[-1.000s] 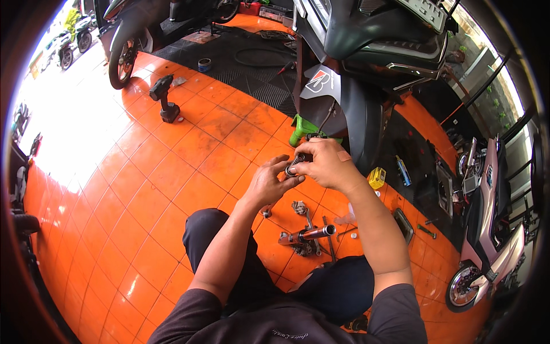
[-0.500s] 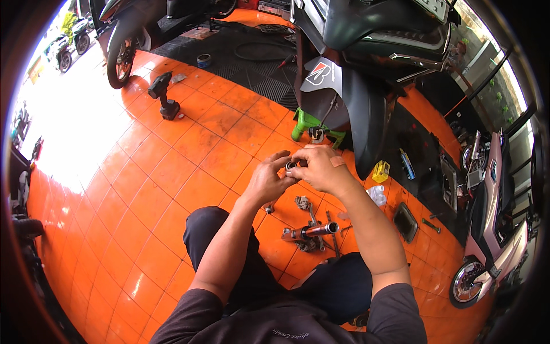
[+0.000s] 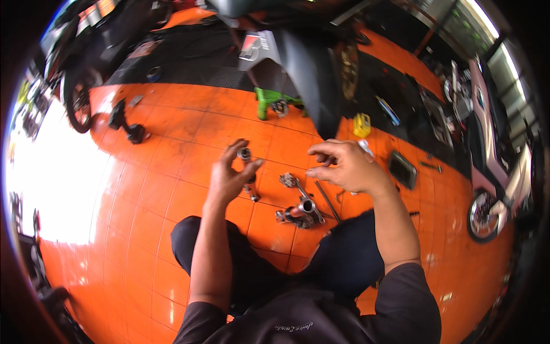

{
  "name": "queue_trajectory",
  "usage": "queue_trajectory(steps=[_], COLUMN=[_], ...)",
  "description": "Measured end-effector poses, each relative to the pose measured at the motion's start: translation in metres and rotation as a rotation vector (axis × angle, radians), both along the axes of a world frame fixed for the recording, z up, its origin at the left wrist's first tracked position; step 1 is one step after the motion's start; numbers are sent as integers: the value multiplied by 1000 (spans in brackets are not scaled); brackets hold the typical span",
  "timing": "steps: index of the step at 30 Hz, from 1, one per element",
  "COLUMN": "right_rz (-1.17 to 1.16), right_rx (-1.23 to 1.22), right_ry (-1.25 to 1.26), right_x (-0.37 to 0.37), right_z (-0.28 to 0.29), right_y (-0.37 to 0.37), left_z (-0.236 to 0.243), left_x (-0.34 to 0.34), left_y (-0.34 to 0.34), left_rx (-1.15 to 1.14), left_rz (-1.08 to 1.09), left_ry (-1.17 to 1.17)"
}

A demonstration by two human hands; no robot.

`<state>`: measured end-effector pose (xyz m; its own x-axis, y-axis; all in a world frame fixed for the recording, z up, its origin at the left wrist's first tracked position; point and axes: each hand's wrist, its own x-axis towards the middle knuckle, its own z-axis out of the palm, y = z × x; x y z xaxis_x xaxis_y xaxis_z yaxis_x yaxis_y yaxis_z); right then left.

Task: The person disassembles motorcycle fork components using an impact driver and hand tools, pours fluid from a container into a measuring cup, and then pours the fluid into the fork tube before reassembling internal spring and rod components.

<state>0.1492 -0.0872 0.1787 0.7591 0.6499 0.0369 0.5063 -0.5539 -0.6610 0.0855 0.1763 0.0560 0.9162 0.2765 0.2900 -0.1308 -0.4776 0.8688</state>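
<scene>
My left hand [image 3: 224, 180] is curled around the upper end of a slim metal tube [image 3: 250, 188], with thumb and forefinger either side of its round open top. The tube's lower end points down at the orange tiles. To the right, my right hand [image 3: 346, 165] hangs in the air, thumb and fingers apart and nothing visible in them. Between my knees a fork-like metal tube part [image 3: 303, 208] sits on the floor, its open end facing up. A greasy metal piece [image 3: 288, 180] and a thin rod [image 3: 327, 200] lie by it.
A cordless drill [image 3: 127, 123] stands on the left tiles. Ahead, a motorcycle's front fender [image 3: 303, 74] rises beside a green stand [image 3: 264, 102]. Rightward are a yellow box [image 3: 361, 124], a blue tube [image 3: 388, 112], a tray [image 3: 402, 169] and a pink scooter [image 3: 481, 126].
My hands, together at the tube's top before, have separated. The right hand has moved away to the right; the left has tilted the tube's top leftward. The head view has shifted.
</scene>
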Motion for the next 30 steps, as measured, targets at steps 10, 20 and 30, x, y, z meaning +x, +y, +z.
queue_trajectory(steps=[10, 20, 30], right_rz=[-1007, -660, -650], right_rx=[163, -487, -535], right_ry=[300, 496, 426], right_x=[9, -23, -28], right_z=[-201, -450, -460], right_y=[-265, -219, -214], left_z=[4, 62, 40], left_x=[-21, -83, -98], left_y=[13, 15, -86], left_rx=[45, 4, 37], left_rz=[-74, 94, -37], left_ry=[66, 18, -236])
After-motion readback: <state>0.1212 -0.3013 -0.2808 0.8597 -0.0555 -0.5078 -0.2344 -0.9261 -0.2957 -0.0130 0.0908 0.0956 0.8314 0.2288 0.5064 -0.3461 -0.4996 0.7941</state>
